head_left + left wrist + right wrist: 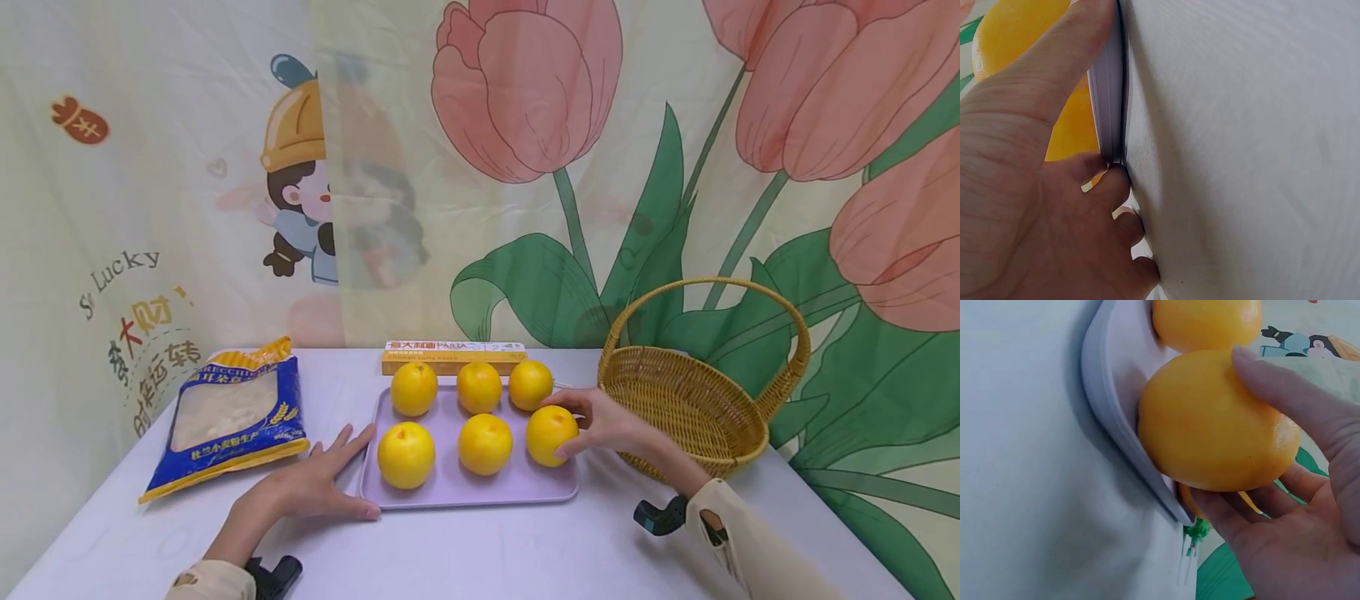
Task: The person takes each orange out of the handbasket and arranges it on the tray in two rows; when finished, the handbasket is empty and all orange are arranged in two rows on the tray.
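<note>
Several yellow-orange oranges stand in two rows on a pale purple tray (480, 497). My right hand (606, 423) holds the front right orange (552, 436) from its right side. In the right wrist view, the thumb lies over this orange (1210, 425) and the fingers curl beneath it, close above the tray's rim (1110, 394). At the tray's left end, my left hand (315, 479) has its fingers spread and its thumb by the front left corner. The left wrist view shows the fingertips at the tray's edge (1109, 106).
A wicker basket (686, 400) with a tall handle stands right of the tray, behind the right forearm. Behind the tray lies a pasta box (453, 358). A blue and yellow pasta bag (225, 408) lies at the left. A printed curtain (390, 208) hangs at the back.
</note>
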`<action>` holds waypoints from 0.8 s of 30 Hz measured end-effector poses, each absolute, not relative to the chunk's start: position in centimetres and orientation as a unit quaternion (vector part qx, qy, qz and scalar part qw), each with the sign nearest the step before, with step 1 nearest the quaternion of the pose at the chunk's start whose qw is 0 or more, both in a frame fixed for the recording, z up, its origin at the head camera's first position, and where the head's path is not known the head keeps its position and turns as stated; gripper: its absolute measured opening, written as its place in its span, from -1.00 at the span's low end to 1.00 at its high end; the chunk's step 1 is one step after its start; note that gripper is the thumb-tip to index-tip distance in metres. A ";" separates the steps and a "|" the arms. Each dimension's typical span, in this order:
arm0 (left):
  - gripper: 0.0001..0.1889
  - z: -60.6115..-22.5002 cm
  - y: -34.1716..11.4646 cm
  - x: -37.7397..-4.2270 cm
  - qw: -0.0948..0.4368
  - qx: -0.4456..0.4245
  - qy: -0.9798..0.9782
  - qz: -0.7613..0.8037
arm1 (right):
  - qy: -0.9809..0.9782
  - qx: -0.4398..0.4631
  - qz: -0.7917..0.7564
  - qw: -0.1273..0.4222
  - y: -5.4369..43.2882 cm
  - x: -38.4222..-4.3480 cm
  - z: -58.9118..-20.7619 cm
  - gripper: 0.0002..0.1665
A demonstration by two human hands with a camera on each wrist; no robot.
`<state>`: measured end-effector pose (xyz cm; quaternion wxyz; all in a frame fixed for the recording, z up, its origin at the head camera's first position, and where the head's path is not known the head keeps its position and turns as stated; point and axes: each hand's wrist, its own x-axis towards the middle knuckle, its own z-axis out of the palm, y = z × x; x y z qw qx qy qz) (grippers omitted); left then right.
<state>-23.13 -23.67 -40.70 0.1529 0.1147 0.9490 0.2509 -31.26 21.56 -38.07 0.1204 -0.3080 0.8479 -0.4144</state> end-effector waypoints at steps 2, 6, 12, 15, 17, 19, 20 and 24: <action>0.29 -40.6 -23.6 -23.1 0.153 0.116 0.949 0.251 | 0.847 -0.307 -0.417 0.120 21.7 -31.4 -38.4 -0.21; 0.29 -40.6 -23.6 -23.2 0.153 0.114 0.949 0.250 | 0.840 -0.310 -0.427 0.128 21.9 -31.6 -39.0 -0.18; 0.29 -40.8 -23.5 -23.4 0.154 0.117 0.949 0.249 | 0.830 -0.309 -0.438 0.154 21.6 -31.3 -39.5 -0.07; 0.30 -40.8 -23.5 -23.4 0.156 0.115 0.949 0.250 | 0.830 -0.306 -0.441 0.153 21.6 -31.2 -39.6 -0.06; 0.30 -40.8 -23.5 -23.4 0.157 0.110 0.949 0.249 | 0.829 -0.306 -0.443 0.152 21.6 -31.2 -39.7 -0.06; 0.31 -40.8 -23.4 -23.3 0.158 0.106 0.950 0.249 | 0.827 -0.307 -0.445 0.152 21.7 -31.2 -39.7 -0.05; 0.31 -40.8 -23.4 -23.3 0.159 0.104 0.950 0.248 | 0.826 -0.309 -0.446 0.152 21.8 -31.2 -39.8 -0.05; 0.31 -40.8 -23.4 -23.3 0.158 0.104 0.950 0.248 | 0.821 -0.320 -0.448 0.150 21.8 -31.1 -39.7 -0.04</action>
